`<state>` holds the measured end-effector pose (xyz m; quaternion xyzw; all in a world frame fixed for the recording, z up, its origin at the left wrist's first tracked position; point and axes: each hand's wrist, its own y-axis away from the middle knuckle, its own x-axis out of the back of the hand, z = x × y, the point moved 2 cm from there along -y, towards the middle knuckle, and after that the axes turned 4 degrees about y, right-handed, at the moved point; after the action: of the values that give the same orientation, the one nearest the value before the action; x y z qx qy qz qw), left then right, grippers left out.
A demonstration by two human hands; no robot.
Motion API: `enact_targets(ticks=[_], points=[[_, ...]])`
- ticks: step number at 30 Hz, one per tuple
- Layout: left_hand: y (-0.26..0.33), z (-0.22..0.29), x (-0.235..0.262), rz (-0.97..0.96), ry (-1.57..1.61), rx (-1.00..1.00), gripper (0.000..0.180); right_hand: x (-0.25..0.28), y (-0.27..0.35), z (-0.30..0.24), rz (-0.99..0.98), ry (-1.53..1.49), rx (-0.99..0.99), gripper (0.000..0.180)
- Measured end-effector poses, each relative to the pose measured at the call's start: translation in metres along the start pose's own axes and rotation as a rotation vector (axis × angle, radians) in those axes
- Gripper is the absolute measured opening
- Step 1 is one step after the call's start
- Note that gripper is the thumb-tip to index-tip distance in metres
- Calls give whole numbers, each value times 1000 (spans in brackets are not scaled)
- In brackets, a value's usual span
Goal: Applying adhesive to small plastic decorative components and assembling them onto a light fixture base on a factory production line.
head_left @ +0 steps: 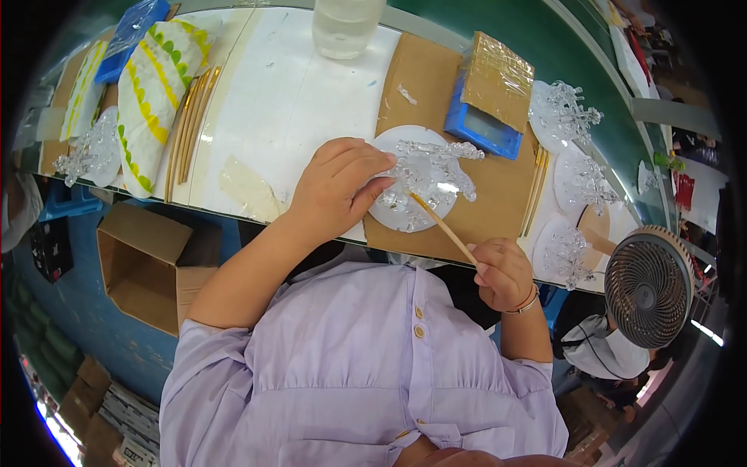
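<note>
A clear, glassy figurine (440, 165) rests on a round white disc (403, 221) over brown cardboard. My left hand (340, 183) is closed at the figurine's left side, thumb and fingers pinching its edge. In my right hand (502, 270) is a thin wooden paintbrush (445, 228), held near its lower end. The brush slants up to the left, and its tip meets the lower middle of the figurine. Which exact part the left fingers grip is hidden behind them.
Several similar clear pieces (566, 117) stand on white discs at the right, beside a small fan (650, 286). A blue box (484, 128) under a cardboard flap sits behind the work. Spare brushes (191, 128) lie left by a patterned cloth (156, 93); a clear jar (347, 31) stands at the back.
</note>
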<state>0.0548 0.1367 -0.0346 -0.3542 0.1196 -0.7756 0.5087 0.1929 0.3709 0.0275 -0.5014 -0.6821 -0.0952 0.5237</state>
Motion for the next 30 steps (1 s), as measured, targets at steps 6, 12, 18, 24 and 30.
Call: enact_targets(ticks=[6,12,18,24,30], points=[[-1,0,-1,-7,-4,-29,29,-7,6,7,86,-98,-240,9],[1,-1,-1,-1,5,-35,28,13,-23,-14,3,55,-106,16],[-4,2,-1,-11,7,-35,28,3,-33,-21,-57,208,30,33],[-3,2,0,-4,-2,-49,27,19,-48,-14,-29,69,-114,26],[-2,2,-1,2,-1,-37,27,22,-70,-5,3,113,-192,16]])
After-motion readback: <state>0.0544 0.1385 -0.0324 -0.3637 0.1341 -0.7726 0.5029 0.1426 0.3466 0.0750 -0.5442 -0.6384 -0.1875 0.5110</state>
